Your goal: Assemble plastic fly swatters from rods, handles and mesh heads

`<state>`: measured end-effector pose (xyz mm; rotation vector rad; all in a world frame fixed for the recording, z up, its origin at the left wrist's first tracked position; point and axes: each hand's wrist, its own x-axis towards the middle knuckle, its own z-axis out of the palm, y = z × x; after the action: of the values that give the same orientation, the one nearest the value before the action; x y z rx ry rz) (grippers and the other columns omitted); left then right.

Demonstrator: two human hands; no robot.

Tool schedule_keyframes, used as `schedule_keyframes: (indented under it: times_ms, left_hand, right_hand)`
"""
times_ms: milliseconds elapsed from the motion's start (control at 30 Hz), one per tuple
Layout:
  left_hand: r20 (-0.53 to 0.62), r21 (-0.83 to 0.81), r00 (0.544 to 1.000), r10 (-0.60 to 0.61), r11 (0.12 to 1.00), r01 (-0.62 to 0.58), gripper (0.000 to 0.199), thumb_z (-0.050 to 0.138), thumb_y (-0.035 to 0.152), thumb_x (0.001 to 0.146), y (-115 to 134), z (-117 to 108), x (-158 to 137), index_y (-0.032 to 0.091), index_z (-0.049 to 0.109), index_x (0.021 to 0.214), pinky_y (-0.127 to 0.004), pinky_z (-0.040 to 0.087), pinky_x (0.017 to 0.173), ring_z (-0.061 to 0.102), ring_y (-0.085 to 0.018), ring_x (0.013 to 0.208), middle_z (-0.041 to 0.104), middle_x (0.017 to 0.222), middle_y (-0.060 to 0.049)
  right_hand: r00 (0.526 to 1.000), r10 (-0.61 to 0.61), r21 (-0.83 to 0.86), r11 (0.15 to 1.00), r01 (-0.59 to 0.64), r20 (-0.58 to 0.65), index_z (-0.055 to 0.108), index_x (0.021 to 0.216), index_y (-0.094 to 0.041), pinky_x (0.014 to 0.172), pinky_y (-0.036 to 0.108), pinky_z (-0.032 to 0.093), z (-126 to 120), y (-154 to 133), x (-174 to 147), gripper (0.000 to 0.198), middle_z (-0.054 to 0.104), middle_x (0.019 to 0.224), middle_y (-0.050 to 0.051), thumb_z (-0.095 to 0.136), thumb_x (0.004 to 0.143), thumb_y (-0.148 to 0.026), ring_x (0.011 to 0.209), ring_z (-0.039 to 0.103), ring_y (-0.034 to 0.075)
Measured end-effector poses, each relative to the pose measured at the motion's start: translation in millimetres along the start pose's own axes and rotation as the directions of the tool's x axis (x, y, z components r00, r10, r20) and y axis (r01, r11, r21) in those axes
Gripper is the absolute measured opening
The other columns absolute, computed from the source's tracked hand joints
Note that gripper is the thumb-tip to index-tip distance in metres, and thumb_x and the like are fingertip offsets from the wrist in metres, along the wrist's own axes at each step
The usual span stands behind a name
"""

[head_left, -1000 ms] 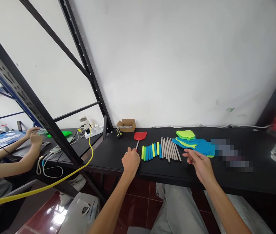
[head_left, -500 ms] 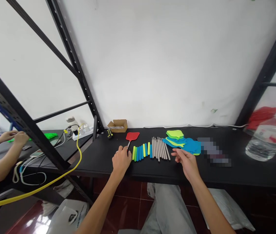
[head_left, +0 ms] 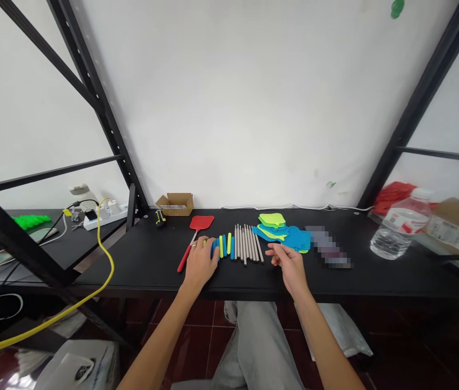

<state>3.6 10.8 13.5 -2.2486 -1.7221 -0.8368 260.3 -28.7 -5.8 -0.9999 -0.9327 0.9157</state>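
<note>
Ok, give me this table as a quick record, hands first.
Left hand: over row of blue and yellow sticks, hiding some
Right hand: fingers bent, no held item visible, right of grey rods
Red swatter: flat, beside left hand
Flat pieces: blue and yellow-green, piled beyond right hand
Back left: open cardboard box
Right end: clear bottle

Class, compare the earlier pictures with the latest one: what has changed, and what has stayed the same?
The left hand, which covered the red handle of the fly swatter, has moved right, off it, and now lies over the left end of the row of coloured handles. The view has swung right. The grey rods, the blue swatter heads and the right hand beside them look unchanged.
</note>
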Motion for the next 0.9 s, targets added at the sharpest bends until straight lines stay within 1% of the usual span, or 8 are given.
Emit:
schedule_keyframes:
  times_ms: [167, 300, 400, 500, 567, 667, 767, 900]
  left_hand:
    - [-0.055, -0.021, 0.998, 0.031, 0.999, -0.032, 0.031, 0.042, 0.032, 0.097, 1, -4, -4, 0.021, 0.066, 0.114, -0.037, 0.044, 0.097, 0.056, -0.025, 0.110, 0.060, 0.119, -0.011]
    - [-0.106, -0.075, 0.992, 0.067, 0.994, -0.075, 0.030, 0.040, 0.027, 0.097, 2, -7, -7, 0.021, 0.069, 0.097, -0.032, 0.045, 0.091, 0.060, -0.021, 0.095, 0.066, 0.101, -0.008]
    - [-0.065, -0.110, 0.996, 0.067, 0.991, -0.074, 0.031, 0.040, 0.028, 0.096, 2, -6, -11, 0.022, 0.070, 0.094, -0.027, 0.045, 0.076, 0.061, -0.017, 0.079, 0.067, 0.082, -0.005]
    - [0.008, -0.108, 0.997, 0.071, 0.992, -0.070, 0.031, 0.041, 0.033, 0.095, 1, -5, -14, 0.023, 0.070, 0.096, -0.025, 0.039, 0.062, 0.058, -0.015, 0.061, 0.062, 0.063, -0.001]
    - [0.020, -0.104, 0.997, 0.072, 0.992, -0.069, 0.032, 0.040, 0.034, 0.095, 0, -5, -14, 0.023, 0.071, 0.095, -0.025, 0.036, 0.059, 0.057, -0.014, 0.057, 0.060, 0.059, 0.000]
    - [0.026, -0.116, 0.999, 0.047, 0.992, -0.044, 0.034, 0.040, 0.035, 0.095, 1, -5, -14, 0.023, 0.071, 0.094, -0.025, 0.035, 0.058, 0.057, -0.014, 0.057, 0.060, 0.057, -0.001]
    - [0.028, -0.141, 0.999, 0.028, 0.990, -0.024, 0.035, 0.039, 0.036, 0.094, 2, -5, -14, 0.023, 0.072, 0.095, -0.024, 0.036, 0.059, 0.058, -0.015, 0.057, 0.060, 0.057, -0.002]
    - [0.027, -0.148, 1.000, 0.010, 0.989, -0.006, 0.037, 0.038, 0.037, 0.095, 2, -4, -14, 0.024, 0.072, 0.095, -0.024, 0.037, 0.060, 0.059, -0.016, 0.059, 0.060, 0.058, -0.003]
  right_hand:
    - [1.000, 0.008, 0.001, 1.000, -0.008, -0.008, 0.076, 0.092, -0.016, 0.055, 0.027, 0.045, 0, 0, 0, 0.036, 0.073, 0.080, 0.009, 0.070, 0.079, -0.050, 0.058, 0.054, 0.013]
    - [1.000, -0.010, -0.022, 1.000, 0.010, -0.008, 0.076, 0.092, -0.016, 0.054, 0.026, 0.044, 1, 0, -1, 0.036, 0.073, 0.080, 0.009, 0.070, 0.080, -0.049, 0.057, 0.053, 0.012]
    - [1.000, -0.009, -0.046, 0.999, 0.009, -0.006, 0.076, 0.092, -0.016, 0.055, 0.027, 0.044, 1, -1, -1, 0.037, 0.073, 0.081, 0.009, 0.069, 0.079, -0.050, 0.057, 0.054, 0.013]
    - [1.000, 0.002, -0.065, 0.998, -0.003, -0.015, 0.075, 0.091, -0.017, 0.054, 0.026, 0.044, 1, -1, 0, 0.036, 0.072, 0.078, 0.008, 0.069, 0.078, -0.051, 0.056, 0.054, 0.013]
    - [1.000, 0.007, -0.104, 0.995, -0.008, -0.013, 0.075, 0.087, -0.016, 0.052, 0.026, 0.044, 1, -2, 2, 0.035, 0.070, 0.075, 0.007, 0.069, 0.078, -0.050, 0.056, 0.055, 0.013]
    - [0.999, 0.027, -0.249, 0.968, -0.020, 0.025, 0.073, 0.081, -0.016, 0.051, 0.026, 0.044, 3, -3, 6, 0.032, 0.069, 0.072, 0.006, 0.068, 0.077, -0.047, 0.056, 0.057, 0.014]
    - [0.996, 0.062, -0.492, 0.870, -0.019, 0.070, 0.071, 0.082, -0.018, 0.050, 0.027, 0.045, 6, -5, 15, 0.026, 0.071, 0.073, 0.006, 0.064, 0.078, -0.043, 0.055, 0.061, 0.016]
    - [0.993, 0.012, -0.792, 0.605, 0.087, 0.119, 0.068, 0.081, -0.020, 0.054, 0.028, 0.043, 12, -7, 30, 0.018, 0.069, 0.064, 0.003, 0.061, 0.077, -0.035, 0.056, 0.063, 0.019]
